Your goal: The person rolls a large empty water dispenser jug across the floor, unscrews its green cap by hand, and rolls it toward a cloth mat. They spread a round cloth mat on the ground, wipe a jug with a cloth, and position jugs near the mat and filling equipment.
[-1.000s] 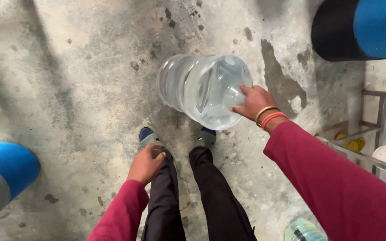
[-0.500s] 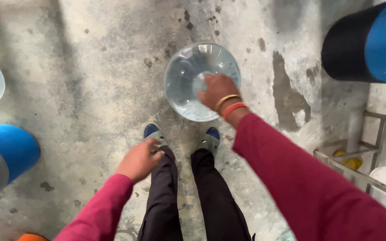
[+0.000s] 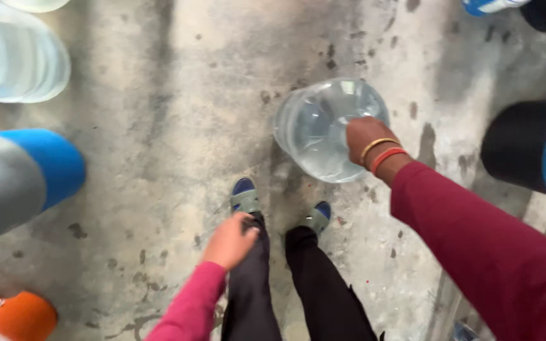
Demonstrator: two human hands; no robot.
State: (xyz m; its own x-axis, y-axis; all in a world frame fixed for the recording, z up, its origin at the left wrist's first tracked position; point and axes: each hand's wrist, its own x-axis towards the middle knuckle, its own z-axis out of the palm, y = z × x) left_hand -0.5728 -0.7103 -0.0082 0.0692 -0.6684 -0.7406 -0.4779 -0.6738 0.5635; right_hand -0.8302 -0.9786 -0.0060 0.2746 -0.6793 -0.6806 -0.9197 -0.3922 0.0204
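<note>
A large clear plastic water jug (image 3: pixel 317 129) stands on the stained concrete floor just ahead of my feet. My right hand (image 3: pixel 364 136), with gold and orange bangles on the wrist, grips the jug's top on its right side. My left hand (image 3: pixel 230 240) hangs loosely beside my left thigh, holding nothing, fingers curled but apart. Both my arms are in dark red sleeves.
Another clear jug (image 3: pixel 14 53) lies at the top left. A blue and grey cylinder (image 3: pixel 20 173) is at the left, an orange-capped thing (image 3: pixel 11 316) at the bottom left. A black and blue drum (image 3: pixel 532 151) sits at the right.
The jug went from tilted on its side to upright beneath my right hand. My view swung right to left, so the jug and drum sit further right.
</note>
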